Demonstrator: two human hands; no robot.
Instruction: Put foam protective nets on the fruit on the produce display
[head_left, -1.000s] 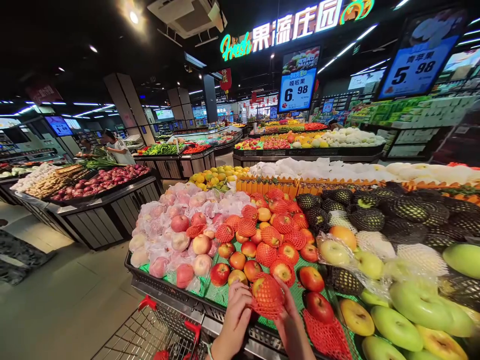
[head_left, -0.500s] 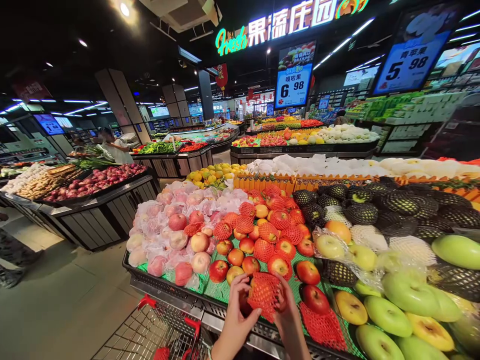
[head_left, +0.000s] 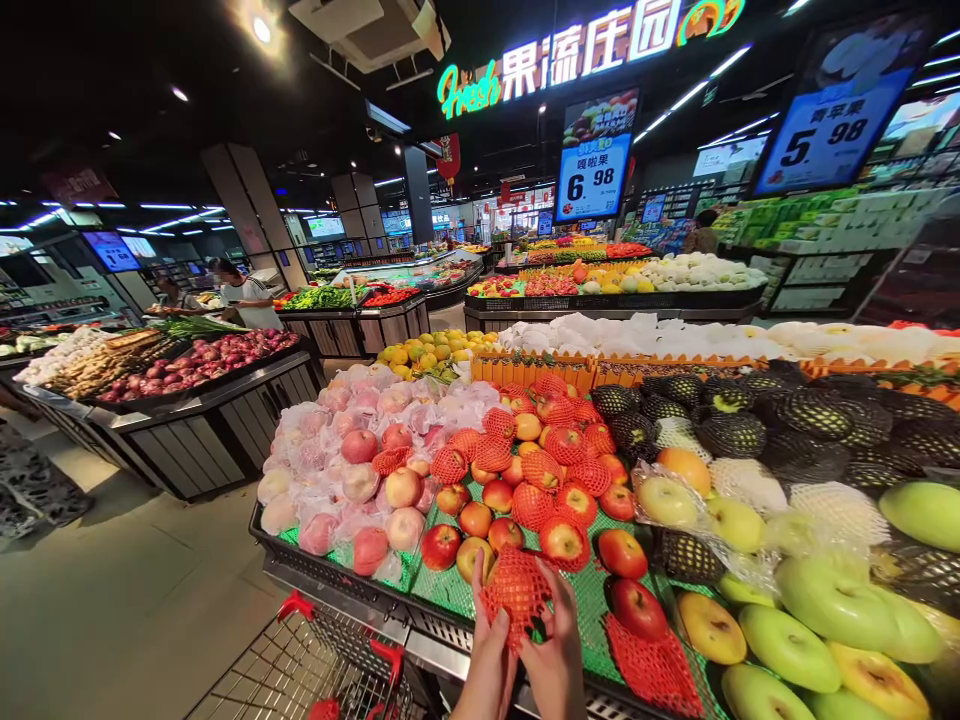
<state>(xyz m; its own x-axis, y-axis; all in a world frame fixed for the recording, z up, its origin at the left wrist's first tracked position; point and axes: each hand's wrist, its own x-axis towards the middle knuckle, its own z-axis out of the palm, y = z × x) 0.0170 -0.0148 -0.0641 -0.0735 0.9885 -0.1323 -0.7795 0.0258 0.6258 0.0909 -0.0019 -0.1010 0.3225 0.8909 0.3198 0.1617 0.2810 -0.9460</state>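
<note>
Between my two hands, above the front of the apple display, is an apple in a red foam net (head_left: 517,597). My left hand (head_left: 491,640) grips it from the left, thumb in front and fingers behind. My right hand (head_left: 553,632) closes on its right side, with fingers on the net's lower edge. The net covers most of the fruit. Just behind lie bare red apples (head_left: 441,546) and netted apples (head_left: 534,507). Right of my hands are a red apple (head_left: 637,606) and a flattened red foam net (head_left: 654,668) on the green mat (head_left: 592,630).
A shopping cart (head_left: 277,670) with red handles stands at the lower left, against the display edge (head_left: 337,592). Wrapped pink apples (head_left: 330,450) lie left, green apples (head_left: 787,640) right. An onion stand (head_left: 202,440) is across the aisle, where a person's patterned clothing (head_left: 37,480) shows.
My hands have come closer together around the netted apple, and the right hand has turned under its lower edge. The net looks rounder on the fruit. The whole view has shifted slightly.
</note>
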